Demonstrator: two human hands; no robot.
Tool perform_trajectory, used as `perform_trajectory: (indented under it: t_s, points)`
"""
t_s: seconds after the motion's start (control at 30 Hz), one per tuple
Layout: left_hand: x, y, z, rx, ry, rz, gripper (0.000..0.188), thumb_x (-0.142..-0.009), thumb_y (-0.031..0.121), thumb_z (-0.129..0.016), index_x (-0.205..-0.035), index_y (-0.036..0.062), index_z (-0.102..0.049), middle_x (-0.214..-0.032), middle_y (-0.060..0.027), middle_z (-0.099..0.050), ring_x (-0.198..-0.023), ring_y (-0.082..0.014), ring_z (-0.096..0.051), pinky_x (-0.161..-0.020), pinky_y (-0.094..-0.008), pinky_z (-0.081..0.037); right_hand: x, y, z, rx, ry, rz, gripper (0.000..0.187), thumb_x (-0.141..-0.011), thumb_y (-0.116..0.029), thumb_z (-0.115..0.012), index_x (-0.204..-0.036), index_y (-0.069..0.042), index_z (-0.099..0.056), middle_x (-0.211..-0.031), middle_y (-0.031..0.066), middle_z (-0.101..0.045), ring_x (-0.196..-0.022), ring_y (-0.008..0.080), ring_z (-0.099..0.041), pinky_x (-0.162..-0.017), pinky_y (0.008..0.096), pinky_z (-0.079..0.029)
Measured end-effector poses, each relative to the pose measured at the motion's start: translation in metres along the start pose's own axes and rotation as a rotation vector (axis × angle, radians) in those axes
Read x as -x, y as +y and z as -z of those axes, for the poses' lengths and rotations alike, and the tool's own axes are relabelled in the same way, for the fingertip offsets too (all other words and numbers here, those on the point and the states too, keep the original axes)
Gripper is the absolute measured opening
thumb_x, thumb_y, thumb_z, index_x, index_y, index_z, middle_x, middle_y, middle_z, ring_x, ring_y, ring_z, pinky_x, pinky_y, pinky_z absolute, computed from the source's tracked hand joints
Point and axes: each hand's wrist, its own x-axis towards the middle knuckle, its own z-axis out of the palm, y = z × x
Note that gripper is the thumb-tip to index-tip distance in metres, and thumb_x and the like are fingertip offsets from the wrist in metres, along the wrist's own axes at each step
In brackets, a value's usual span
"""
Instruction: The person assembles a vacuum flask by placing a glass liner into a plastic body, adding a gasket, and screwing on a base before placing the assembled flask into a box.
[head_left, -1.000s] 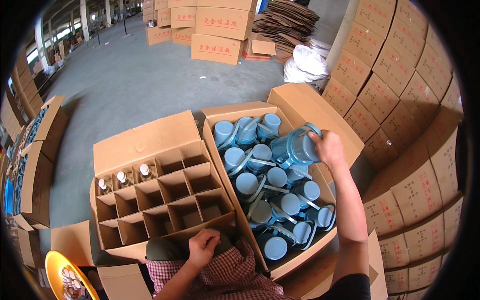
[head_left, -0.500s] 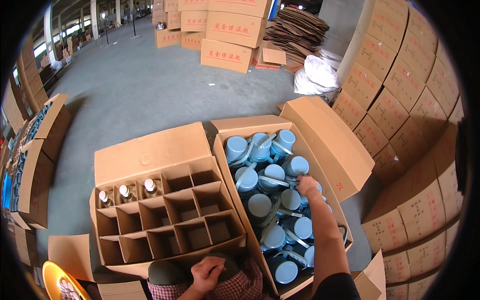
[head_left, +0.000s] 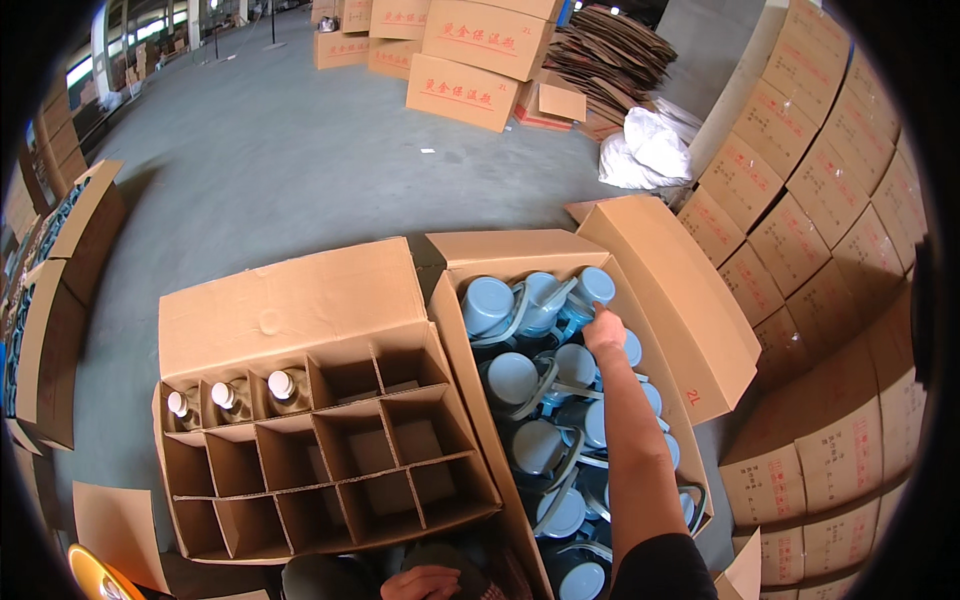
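Observation:
My right hand [head_left: 606, 328] reaches into the right-hand carton [head_left: 652, 290], its fingers curled at the side of a light-blue thermos jug [head_left: 595, 286] in the far right corner. Their exact hold is partly hidden. Several more blue thermos jugs with looped handles, such as one near the far left corner [head_left: 489, 300], stand packed in that carton. My left hand [head_left: 422, 583] rests on my lap at the lower edge, partly cut off, fingers loosely closed with nothing visible in them. Left of the jugs is a divided carton [head_left: 290, 300]; three white-capped bottles [head_left: 283, 386] stand in its far-row compartments.
A wall of stacked cartons [head_left: 800, 220] rises on the right. More cartons [head_left: 480, 45], flattened cardboard [head_left: 612, 52] and a white sack [head_left: 645, 150] are at the back. Open cartons of blue items [head_left: 60, 300] line the left; an orange-yellow container [head_left: 95, 575] shows at lower left.
My right hand has moved farther away, from the carton's right side to the jug in its far right corner. My left hand sits lower in view as the picture has shifted.

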Motion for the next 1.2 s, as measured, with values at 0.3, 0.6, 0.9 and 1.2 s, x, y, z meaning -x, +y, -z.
perform_trajectory:
  t_s: [0.3, 0.6, 0.9, 1.2]
  points:
    - [-0.002, 0.004, 0.012, 0.011, 0.061, 0.023, 0.011, -0.073, -0.003, -0.066, -0.083, -0.0004, -0.062, -0.083, -0.0172, -0.066, -0.071, -0.0270, -0.065, -0.060, -0.0306, -0.053, -0.003, 0.005, -0.024, 0.150, -0.052, 0.015, 0.043, -0.066, -0.042, -0.076, -0.099, -0.014, -0.069, -0.099, 0.0124, -0.066, -0.094, 0.0298, -0.061, -0.082, 0.0387, -0.049]
    - [0.012, 0.000, 0.003, 0.089, 0.048, 0.078, 0.009, -0.074, -0.006, -0.060, -0.080, -0.0012, -0.063, -0.084, -0.0165, -0.067, -0.063, -0.0199, -0.066, -0.057, -0.0277, -0.053, 0.054, 0.003, 0.162, -0.412, 0.357, 0.077, 0.037, -0.072, -0.037, -0.073, -0.083, -0.002, -0.066, -0.066, 0.0146, -0.062, -0.063, 0.0274, -0.060, -0.063, 0.0375, -0.046]
    - [0.026, 0.008, 0.002, 0.344, 0.065, 0.431, 0.012, -0.086, 0.006, -0.055, -0.085, -0.0002, -0.065, -0.088, -0.0141, -0.066, -0.067, -0.0192, -0.066, -0.051, -0.0257, -0.050, 0.233, 0.010, 0.273, -1.015, 0.557, 0.354, 0.028, -0.075, -0.025, -0.071, -0.070, -0.002, -0.056, -0.064, -0.0022, -0.048, -0.064, 0.0089, -0.041, -0.057, 0.0252, -0.034]
    - [0.016, 0.049, 0.081, 1.286, 0.613, 0.696, 0.063, -0.094, 0.059, -0.021, -0.113, 0.0057, -0.049, -0.093, -0.0144, -0.061, -0.083, -0.0311, -0.058, -0.072, -0.0434, -0.048, 0.420, -0.047, 0.210, -0.744, 0.036, 1.397, 0.042, -0.060, -0.039, -0.082, -0.064, -0.007, -0.056, -0.062, 0.0074, -0.058, -0.054, 0.0243, -0.057, -0.049, 0.0317, -0.044]
